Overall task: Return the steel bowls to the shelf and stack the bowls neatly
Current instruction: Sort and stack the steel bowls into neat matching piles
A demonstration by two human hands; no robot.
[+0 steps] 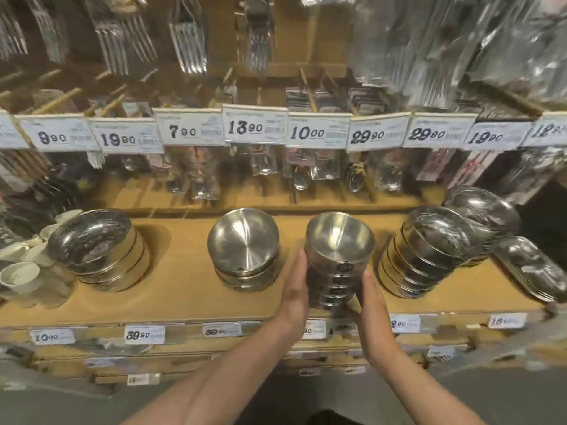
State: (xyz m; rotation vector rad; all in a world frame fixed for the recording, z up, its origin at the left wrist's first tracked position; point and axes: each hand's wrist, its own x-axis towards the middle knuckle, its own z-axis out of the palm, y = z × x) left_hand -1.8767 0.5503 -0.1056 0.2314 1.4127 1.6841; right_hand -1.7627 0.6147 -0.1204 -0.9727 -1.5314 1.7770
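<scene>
Stack of steel bowls (337,265) stands upright near the front edge of the wooden shelf (184,299), axis vertical, leaning slightly. It sits directly between the two hands: left hand (296,289) flat against its left side, right hand (369,297) flat against its right. Fingers straight, pressing the sides, not curled round. A shorter bowl stack (245,250) stands just to the left (apart, not touching). Probable step: squaring the stack.

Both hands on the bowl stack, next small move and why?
Probably square it up: the left hand and right hand press flat against the sides of the stack on the shelf, and it looks to lean. Nudge it upright before letting go.
</scene>
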